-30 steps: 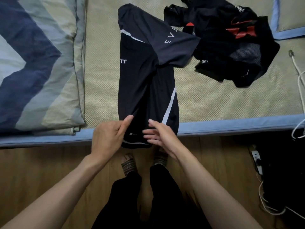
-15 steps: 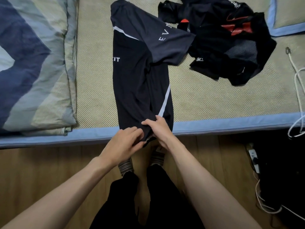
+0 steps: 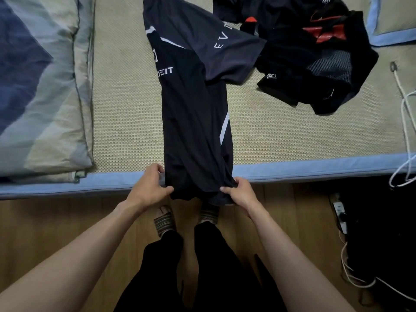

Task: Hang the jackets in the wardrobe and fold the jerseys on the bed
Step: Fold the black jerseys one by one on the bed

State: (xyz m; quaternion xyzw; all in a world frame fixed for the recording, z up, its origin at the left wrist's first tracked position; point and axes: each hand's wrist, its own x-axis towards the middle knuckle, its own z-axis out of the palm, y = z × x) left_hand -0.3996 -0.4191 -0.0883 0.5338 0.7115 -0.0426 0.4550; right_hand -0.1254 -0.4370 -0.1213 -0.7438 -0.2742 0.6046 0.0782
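Note:
A dark jersey (image 3: 193,122) with white stripes and white lettering lies folded lengthwise into a narrow strip on the bed's woven mat (image 3: 126,104). Its hem hangs over the blue bed edge. My left hand (image 3: 150,188) pinches the hem's left corner. My right hand (image 3: 239,193) grips the hem's right corner. One grey sleeve of the jersey sticks out to the right near the top. A heap of black clothes (image 3: 315,55) with red marks lies at the back right of the bed.
A folded blue and grey quilt (image 3: 40,86) covers the bed's left side. A pillow corner (image 3: 391,19) shows at the top right. White cables (image 3: 405,122) trail over the bed's right edge to a power strip (image 3: 340,215) on the wooden floor.
Both hands were close together at the middle of the hem. They have moved apart to its two corners and hold it spread flat.

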